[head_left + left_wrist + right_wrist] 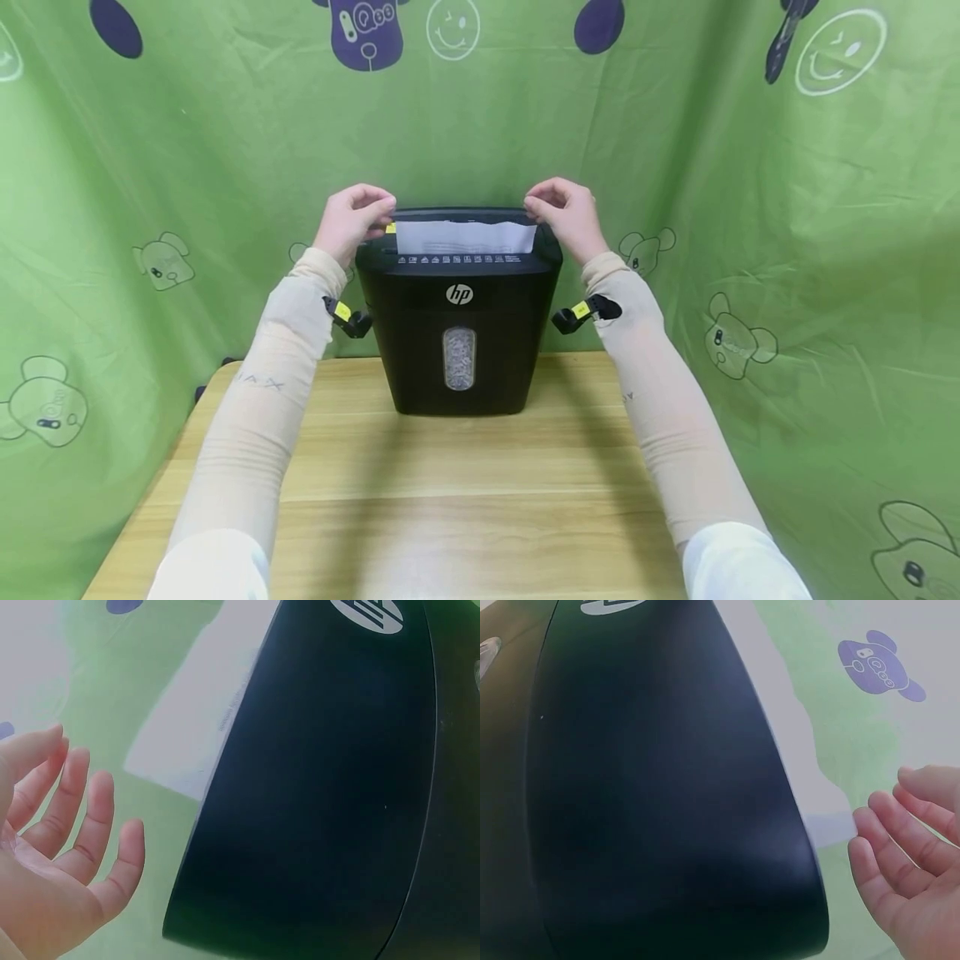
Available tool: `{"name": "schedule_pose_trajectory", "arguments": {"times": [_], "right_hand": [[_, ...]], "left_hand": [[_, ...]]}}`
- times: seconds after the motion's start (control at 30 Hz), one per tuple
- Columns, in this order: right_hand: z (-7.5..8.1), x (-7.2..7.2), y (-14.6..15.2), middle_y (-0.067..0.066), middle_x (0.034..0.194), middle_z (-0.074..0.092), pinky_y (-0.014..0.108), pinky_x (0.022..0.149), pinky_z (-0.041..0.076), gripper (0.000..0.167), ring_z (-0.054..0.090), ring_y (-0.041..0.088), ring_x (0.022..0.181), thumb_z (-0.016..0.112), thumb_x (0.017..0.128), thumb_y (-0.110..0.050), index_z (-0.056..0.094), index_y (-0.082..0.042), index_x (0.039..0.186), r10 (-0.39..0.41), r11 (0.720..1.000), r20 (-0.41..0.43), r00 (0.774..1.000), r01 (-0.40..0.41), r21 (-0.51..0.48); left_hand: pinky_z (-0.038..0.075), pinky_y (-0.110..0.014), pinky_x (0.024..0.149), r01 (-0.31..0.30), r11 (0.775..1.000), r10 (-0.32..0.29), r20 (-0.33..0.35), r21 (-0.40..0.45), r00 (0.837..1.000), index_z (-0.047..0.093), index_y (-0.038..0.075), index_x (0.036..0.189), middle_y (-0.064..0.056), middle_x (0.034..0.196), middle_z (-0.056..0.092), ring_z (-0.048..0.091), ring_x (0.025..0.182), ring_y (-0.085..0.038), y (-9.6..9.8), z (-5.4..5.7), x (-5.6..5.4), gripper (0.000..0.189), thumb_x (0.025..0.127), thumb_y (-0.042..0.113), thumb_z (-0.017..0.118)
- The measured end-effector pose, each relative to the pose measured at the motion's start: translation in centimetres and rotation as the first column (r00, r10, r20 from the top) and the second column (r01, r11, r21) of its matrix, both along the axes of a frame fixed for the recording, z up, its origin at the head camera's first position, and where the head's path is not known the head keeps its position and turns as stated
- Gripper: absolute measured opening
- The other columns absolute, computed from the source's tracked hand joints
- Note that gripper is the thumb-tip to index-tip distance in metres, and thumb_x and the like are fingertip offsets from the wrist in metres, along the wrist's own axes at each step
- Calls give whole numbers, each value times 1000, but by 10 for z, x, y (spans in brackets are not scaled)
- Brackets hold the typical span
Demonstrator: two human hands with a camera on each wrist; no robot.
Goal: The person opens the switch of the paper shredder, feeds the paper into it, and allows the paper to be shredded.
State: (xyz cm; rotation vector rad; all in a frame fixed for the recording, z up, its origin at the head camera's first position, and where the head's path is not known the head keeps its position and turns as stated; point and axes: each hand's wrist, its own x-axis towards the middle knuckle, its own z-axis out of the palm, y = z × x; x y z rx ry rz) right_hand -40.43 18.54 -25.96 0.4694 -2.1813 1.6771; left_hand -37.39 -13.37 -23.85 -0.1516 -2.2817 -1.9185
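Observation:
A black HP paper shredder (460,314) stands upright at the back of the table. From its top slot sticks a strip of white paper (465,238) with faint print, its upper edge uneven. My left hand (354,221) hovers at the shredder's left top corner, thumb close to the index finger, nothing in it; the left wrist view shows its fingers loosely bent, apart from the paper (199,712). Over the right top corner is my right hand (572,218), fingers relaxed and holding nothing. In the right wrist view its fingertips (864,821) are right at the paper's edge.
The wooden table (465,492) extends in front of the shredder. A green printed curtain (495,125) hangs close behind it and along both sides. Shredded bits show through the shredder's small window (460,358). A small camera is strapped to each wrist.

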Motion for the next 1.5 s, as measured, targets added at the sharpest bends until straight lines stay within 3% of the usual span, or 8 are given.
{"name": "schedule_pose_trajectory", "arguments": {"times": [0.33, 0.53, 0.73, 1.2, 1.5], "right_hand": [[-5, 9, 10, -10, 85, 67, 26, 78, 57, 21, 65, 6, 78, 68, 91, -15, 66, -2, 108, -12, 999, -13, 1000, 12, 30], [-10, 12, 19, -12, 88, 67, 19, 75, 54, 29, 66, 10, 80, 69, 91, -17, 64, 1, 112, -19, 999, -31, 999, 20, 26], [-15, 17, 27, -12, 89, 67, 15, 74, 53, 28, 64, 3, 79, 68, 91, -17, 64, 0, 114, -35, 998, -46, 998, 37, 42], [-32, 29, 45, -15, 91, 64, 13, 74, 48, 32, 59, -1, 80, 68, 92, -22, 65, 1, 113, -99, 991, -66, 993, 104, 87], [-55, 29, 55, -16, 88, 64, 12, 71, 49, 31, 60, -2, 78, 68, 92, -20, 64, 3, 112, -98, 993, -49, 994, 100, 57]], "left_hand": [[55, -35, 89, -20, 1000, 20, -47, 16, 999, 65, 17, 101, 7, 91, 66, 63, 86, -12, -20, -3, 15, 12, 92, 23, 68], [55, -29, 82, -39, 998, 42, -82, 43, 996, 67, 17, 101, 7, 92, 67, 64, 88, -13, -33, -7, 24, 12, 91, 24, 69], [56, -24, 81, -40, 992, 52, -96, 118, 994, 66, 12, 104, 3, 94, 68, 64, 87, -11, -42, -14, 34, 17, 91, 22, 69], [56, -22, 75, -75, 966, 103, -103, 249, 989, 65, 14, 100, 5, 89, 69, 64, 83, -13, -56, -41, 48, 14, 90, 20, 70], [56, -23, 77, -103, 957, 127, -70, 273, 989, 62, 4, 110, 2, 91, 70, 64, 81, -11, -59, -68, 53, 30, 88, 23, 72]]}}
